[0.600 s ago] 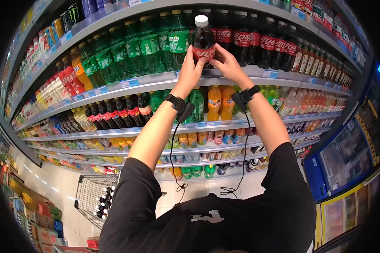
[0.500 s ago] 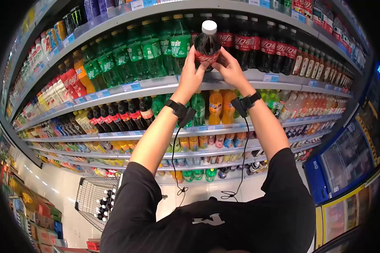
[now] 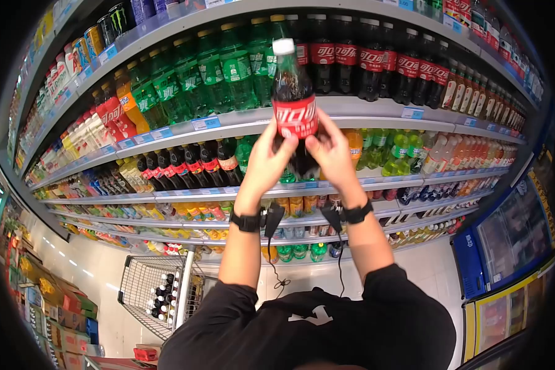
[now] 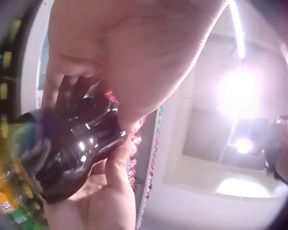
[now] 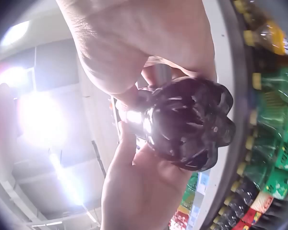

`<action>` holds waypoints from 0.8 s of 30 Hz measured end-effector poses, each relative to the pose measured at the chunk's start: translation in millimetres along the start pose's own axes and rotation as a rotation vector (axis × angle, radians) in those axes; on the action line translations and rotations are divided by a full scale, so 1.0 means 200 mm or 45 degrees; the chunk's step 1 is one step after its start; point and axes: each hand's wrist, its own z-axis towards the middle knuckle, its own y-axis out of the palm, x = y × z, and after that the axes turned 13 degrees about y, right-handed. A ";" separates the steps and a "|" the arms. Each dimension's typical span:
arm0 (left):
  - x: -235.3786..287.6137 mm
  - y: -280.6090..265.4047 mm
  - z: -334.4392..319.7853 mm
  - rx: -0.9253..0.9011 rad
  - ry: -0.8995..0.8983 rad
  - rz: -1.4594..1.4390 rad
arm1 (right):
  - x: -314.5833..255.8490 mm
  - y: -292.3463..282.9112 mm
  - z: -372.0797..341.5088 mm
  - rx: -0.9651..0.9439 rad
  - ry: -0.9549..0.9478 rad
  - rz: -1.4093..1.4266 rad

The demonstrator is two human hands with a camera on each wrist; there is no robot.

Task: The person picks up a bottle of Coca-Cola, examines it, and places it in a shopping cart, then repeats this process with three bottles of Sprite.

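Observation:
Between both hands is a large cola bottle [image 3: 295, 117] with a white cap and a red label, held out in front of the shelves. The left hand [image 3: 266, 165] grips its left side and the right hand [image 3: 334, 157] its right side, with both thumbs on the near face low on the label. In the left wrist view, the dark lower body of the bottle [image 4: 69, 148] shows below the left palm [image 4: 120, 57]. The right wrist view shows the lobed bottle base [image 5: 192, 124] under the right palm [image 5: 149, 38]. Fingers behind the bottle are partly hidden.
Behind the bottle, a shelf [image 3: 364, 106] carries a row of cola bottles [image 3: 407, 71] and green soda bottles [image 3: 194, 80]. Lower shelves hold more drinks. At the lower left stands a wire shopping cart [image 3: 132, 277] with several white-capped dark bottles [image 3: 161, 296]. A blue-framed cooler [image 3: 472, 259] is at the right.
Both hands have brought the cola bottle down and back from the upper shelf toward the body. More of its label and body now show, and the forearms are drawn in.

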 end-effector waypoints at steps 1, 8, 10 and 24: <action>-0.04 -0.03 -0.09 -0.030 -0.074 -0.075 | 0.08 0.01 -0.05 0.019 0.059 0.043; -0.16 -0.12 -0.43 0.304 -0.276 -0.061 | 0.26 0.21 -0.27 0.095 0.343 0.236; -0.14 -0.12 -0.44 0.413 -0.278 -0.043 | 0.26 0.27 -0.26 0.115 0.340 0.230; -0.12 -0.29 -0.42 0.410 -0.223 -0.033 | 0.27 0.45 -0.21 0.098 0.355 0.219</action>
